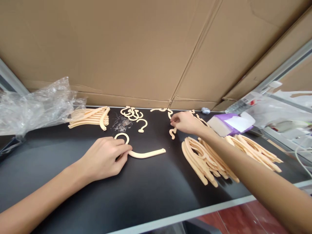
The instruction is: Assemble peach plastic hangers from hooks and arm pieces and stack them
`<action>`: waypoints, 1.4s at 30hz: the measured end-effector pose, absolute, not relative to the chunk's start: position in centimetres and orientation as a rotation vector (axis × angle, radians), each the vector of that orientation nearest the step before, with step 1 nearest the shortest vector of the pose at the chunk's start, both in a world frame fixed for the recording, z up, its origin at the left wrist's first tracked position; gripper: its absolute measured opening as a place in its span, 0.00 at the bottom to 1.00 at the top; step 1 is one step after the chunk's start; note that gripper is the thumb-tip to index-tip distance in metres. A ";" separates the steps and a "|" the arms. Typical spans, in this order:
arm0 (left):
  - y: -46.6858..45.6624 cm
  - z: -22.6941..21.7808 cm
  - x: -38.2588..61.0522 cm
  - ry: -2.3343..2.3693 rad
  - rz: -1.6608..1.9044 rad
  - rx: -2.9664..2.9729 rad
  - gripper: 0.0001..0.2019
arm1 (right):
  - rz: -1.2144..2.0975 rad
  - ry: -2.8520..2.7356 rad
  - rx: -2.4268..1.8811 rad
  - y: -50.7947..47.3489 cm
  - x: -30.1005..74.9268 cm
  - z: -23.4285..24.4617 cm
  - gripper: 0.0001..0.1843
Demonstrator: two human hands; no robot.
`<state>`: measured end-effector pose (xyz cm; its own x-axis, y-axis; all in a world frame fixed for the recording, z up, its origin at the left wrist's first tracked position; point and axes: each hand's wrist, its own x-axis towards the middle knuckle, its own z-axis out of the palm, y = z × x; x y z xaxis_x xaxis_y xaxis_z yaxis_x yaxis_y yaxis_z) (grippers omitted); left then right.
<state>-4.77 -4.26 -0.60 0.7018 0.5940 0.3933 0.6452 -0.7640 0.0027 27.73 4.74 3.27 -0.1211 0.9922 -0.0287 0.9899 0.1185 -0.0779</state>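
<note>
One curved wooden hanger piece (147,154) sits pinched in the left hand (106,158); right hand (184,121), apart at its two o'clock, grip unclear.

Left arm (46,195) bare, slanting up from bottom left. Left hand (106,159) low, thumb and fingers pinched together. Right arm (243,165) bare, stretched farther out. Right hand (187,122) with fingers curled.

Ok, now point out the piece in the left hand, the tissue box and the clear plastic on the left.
Piece (145,155): head view, on its long curved arm.
Tissue box (224,122): head view, on its purple side.
Plastic (46,105): head view, on its crumpled middle.
</note>
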 end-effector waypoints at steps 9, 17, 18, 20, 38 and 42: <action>-4.2 -0.8 -4.8 -1.032 -0.587 -2.765 0.17 | 0.032 -2.125 -2.290 7.3 26.8 1.6 0.15; -4.3 -0.5 -4.7 -1.025 -0.600 -2.747 0.17 | -0.112 -2.022 -2.286 6.0 27.3 4.2 0.19; -4.2 -0.4 -4.8 -1.024 -0.592 -2.745 0.17 | -0.131 -2.009 -2.265 5.5 27.4 4.8 0.20; -4.1 -0.3 -5.2 -1.025 -0.561 -2.745 0.16 | -0.138 -2.012 -2.199 4.0 27.1 5.7 0.20; -4.6 1.5 -3.9 -1.763 -1.182 -2.619 0.15 | 0.735 -1.868 -1.161 -4.6 21.0 3.7 0.13; -5.1 1.5 -3.2 -1.573 -1.229 -2.719 0.11 | 1.103 -1.566 -1.080 -5.2 20.7 3.6 0.10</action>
<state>-3.24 -5.08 1.47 0.3088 0.8253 0.4728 0.6581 -0.5443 0.5202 20.74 -5.17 3.62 -0.2045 0.9613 0.1849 0.1493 0.2173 -0.9646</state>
